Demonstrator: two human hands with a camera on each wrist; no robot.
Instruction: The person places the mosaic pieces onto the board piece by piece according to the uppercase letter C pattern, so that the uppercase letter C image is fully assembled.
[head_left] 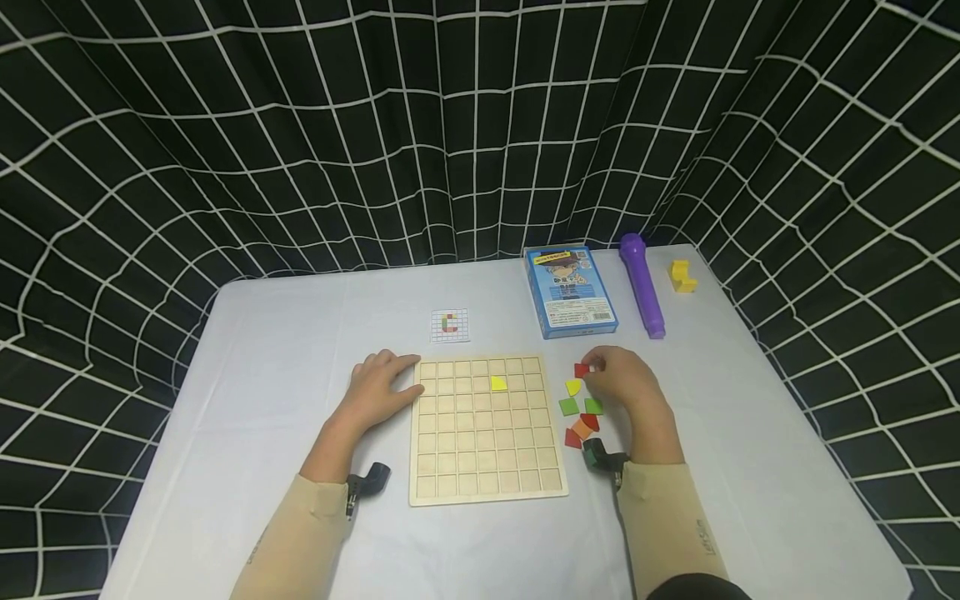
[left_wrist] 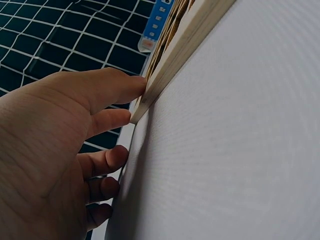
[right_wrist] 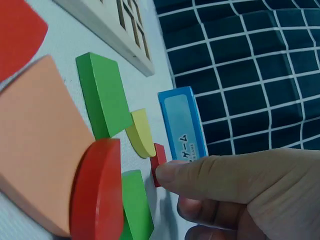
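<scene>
A square wooden board (head_left: 489,433) with a grid of shallow cells lies on the table, one yellow quarter-round block (head_left: 498,383) set in an upper cell. My left hand (head_left: 377,387) rests at its upper left corner; in the left wrist view the thumb (left_wrist: 131,87) and forefinger touch the wooden edge while the other fingers are loosely bent. Right of the board, my right hand (head_left: 624,377) pinches a small red block (right_wrist: 158,162) between thumb and fingers. Below it lie another yellow block (head_left: 573,387), green blocks (head_left: 568,407), an orange block (head_left: 582,429) and red blocks (head_left: 573,438).
Behind the board lies a small card (head_left: 450,326) printed with a coloured grid pattern. A blue box (head_left: 572,292), a purple microphone-shaped stick (head_left: 642,287) and a yellow notched piece (head_left: 682,277) stand at the back right. Black cloth with white grid lines surrounds the white table (head_left: 300,333).
</scene>
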